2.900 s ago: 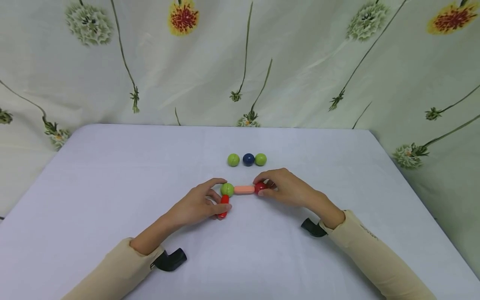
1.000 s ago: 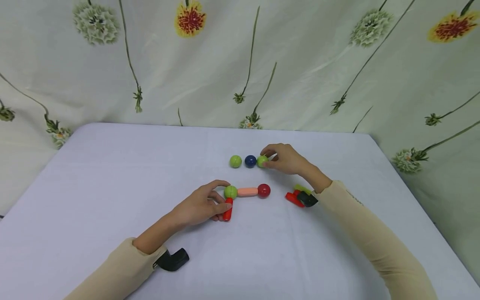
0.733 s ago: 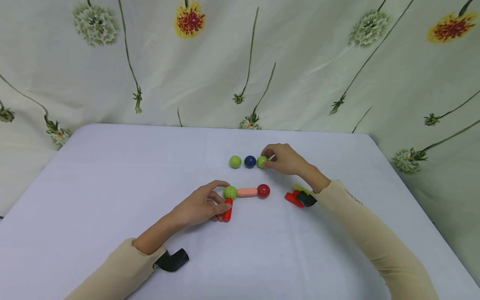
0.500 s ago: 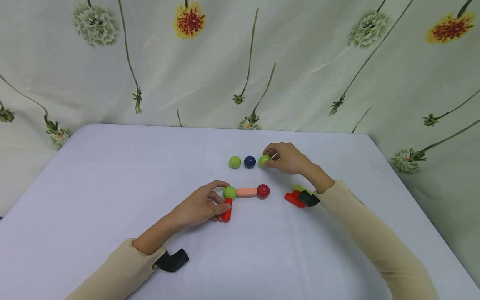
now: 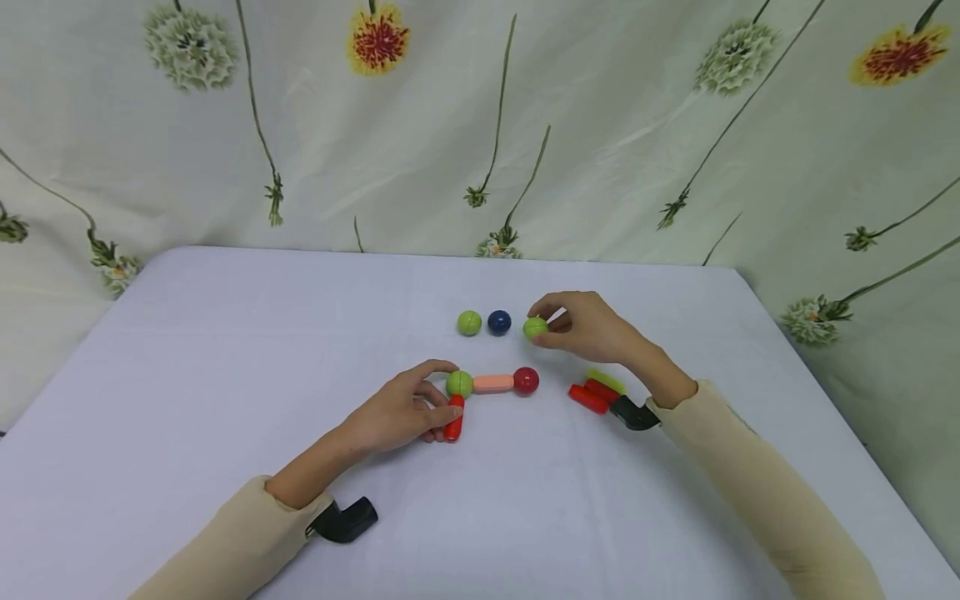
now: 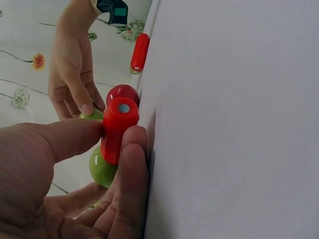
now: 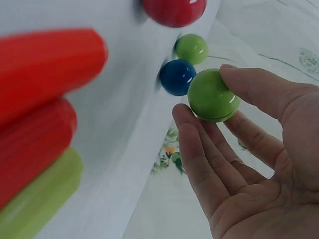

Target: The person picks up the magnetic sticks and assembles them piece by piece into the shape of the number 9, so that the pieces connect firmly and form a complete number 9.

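My left hand (image 5: pixel 390 408) pinches a red rod (image 5: pixel 453 421) between thumb and fingers; a silver disc shows on its end in the left wrist view. The rod's far end meets a green ball (image 5: pixel 460 384), which my left index finger touches. From that ball a salmon-pink rod (image 5: pixel 492 383) runs right to a red ball (image 5: pixel 527 381). Farther back, my right hand (image 5: pixel 592 327) holds another green ball (image 7: pixel 213 94) between thumb and fingertips. It is apart from the dark blue ball (image 5: pixel 498 322) to its left.
Beside the blue ball sits one more green ball (image 5: pixel 469 322). Under my right forearm lie two red rods (image 5: pixel 588 398) and a yellow-green rod (image 5: pixel 609 379), side by side. Black wrist mounts (image 5: pixel 343 520) stick out from both sleeves. A flowered cloth (image 5: pixel 420 150) hangs behind the white table (image 5: pixel 262 333).
My right hand has left the red ball, moved back to the rightmost green ball, gripped it and drawn it right, away from the blue ball. The left hand stays on the red rod.
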`<state>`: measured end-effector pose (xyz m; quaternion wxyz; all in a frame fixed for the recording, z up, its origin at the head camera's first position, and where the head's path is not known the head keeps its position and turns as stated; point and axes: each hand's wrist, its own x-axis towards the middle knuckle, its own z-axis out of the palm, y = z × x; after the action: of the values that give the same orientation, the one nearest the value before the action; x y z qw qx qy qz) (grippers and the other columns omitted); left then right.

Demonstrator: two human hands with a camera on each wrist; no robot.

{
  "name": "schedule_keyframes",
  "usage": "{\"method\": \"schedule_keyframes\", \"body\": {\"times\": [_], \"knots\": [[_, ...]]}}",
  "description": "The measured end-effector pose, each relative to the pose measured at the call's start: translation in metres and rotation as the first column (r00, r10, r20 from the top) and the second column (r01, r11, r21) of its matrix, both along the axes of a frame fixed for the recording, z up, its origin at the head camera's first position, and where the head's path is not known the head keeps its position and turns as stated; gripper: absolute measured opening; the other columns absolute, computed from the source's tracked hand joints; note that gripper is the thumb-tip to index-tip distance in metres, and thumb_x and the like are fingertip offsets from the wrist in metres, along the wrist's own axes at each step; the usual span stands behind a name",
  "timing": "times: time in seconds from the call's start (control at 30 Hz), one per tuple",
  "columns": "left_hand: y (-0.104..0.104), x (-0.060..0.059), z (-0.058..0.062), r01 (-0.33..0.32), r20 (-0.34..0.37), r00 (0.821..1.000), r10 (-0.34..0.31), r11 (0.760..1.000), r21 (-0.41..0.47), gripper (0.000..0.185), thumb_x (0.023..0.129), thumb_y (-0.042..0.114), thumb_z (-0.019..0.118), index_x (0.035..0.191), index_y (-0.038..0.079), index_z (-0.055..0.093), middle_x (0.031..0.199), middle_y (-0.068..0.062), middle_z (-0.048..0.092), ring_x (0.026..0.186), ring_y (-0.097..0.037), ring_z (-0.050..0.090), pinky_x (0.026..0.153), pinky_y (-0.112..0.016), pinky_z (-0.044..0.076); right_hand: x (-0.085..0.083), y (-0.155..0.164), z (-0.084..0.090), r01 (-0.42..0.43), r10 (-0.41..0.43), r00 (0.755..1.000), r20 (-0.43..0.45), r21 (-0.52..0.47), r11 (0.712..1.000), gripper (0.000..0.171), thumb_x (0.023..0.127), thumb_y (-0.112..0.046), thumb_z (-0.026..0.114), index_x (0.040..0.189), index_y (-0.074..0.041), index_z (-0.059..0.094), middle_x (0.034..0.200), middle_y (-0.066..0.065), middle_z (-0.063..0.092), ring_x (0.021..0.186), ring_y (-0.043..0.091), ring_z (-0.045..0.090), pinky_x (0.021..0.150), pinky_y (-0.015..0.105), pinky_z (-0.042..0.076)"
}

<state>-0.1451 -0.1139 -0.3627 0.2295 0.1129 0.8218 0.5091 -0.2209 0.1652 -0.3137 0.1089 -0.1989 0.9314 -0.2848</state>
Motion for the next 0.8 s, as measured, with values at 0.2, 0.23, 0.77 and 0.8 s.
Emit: {"method": "schedule_keyframes", "body": {"times": [0.2,0.23,0.77,0.8], "knots": [[0.001,-0.001,-0.002,0.005,-0.016,1.0,-0.005,1.0,-0.013,0.055,0.086,0.019,0.067,0.135,0.018,0.041,0.098,-0.009,0.062,0.065,-0.018,0.064,0.065,-0.03,0.054,0.017,-0.002,0.001,-0.064,0.063,0.998,-0.021,-0.067,0.996,0.033,0.083,-0.024,0.071,0.115,-0.019,0.061,0.109,0.001,0.063,0.094,0.015,0.067,0.083,0.031,0.055],[0.001,-0.001,-0.002,0.002,-0.015,1.0,-0.003,1.0,-0.014,0.055,0.086,0.019,0.067,0.135,0.018,0.041,0.098,-0.009,0.062,0.065,-0.018,0.064,0.065,-0.03,0.054,0.02,-0.003,0.001,-0.076,0.075,0.997,-0.024,-0.075,0.994,0.034,0.083,-0.023,0.072,0.115,-0.019,0.061,0.109,0.0,0.063,0.093,0.014,0.067,0.082,0.03,0.055],[-0.002,0.0,-0.003,0.023,-0.016,1.0,-0.023,0.999,0.049,0.054,0.09,0.019,0.063,0.138,0.015,0.039,0.103,-0.013,0.062,0.066,-0.018,0.065,0.065,-0.031,0.056,0.07,-0.033,-0.01,-0.302,0.302,0.953,-0.024,-0.129,0.944,0.035,0.081,-0.021,0.073,0.114,-0.015,0.063,0.104,-0.012,0.063,0.09,0.003,0.062,0.082,0.023,0.053],[-0.002,0.0,-0.003,0.024,-0.016,1.0,-0.023,0.998,0.052,0.055,0.089,0.019,0.063,0.138,0.015,0.039,0.103,-0.014,0.062,0.066,-0.018,0.065,0.065,-0.032,0.056,0.072,-0.036,-0.011,-0.309,0.31,0.951,-0.017,-0.127,0.942,0.034,0.081,-0.021,0.074,0.113,-0.015,0.063,0.104,-0.012,0.063,0.091,0.003,0.062,0.082,0.022,0.053]]}}
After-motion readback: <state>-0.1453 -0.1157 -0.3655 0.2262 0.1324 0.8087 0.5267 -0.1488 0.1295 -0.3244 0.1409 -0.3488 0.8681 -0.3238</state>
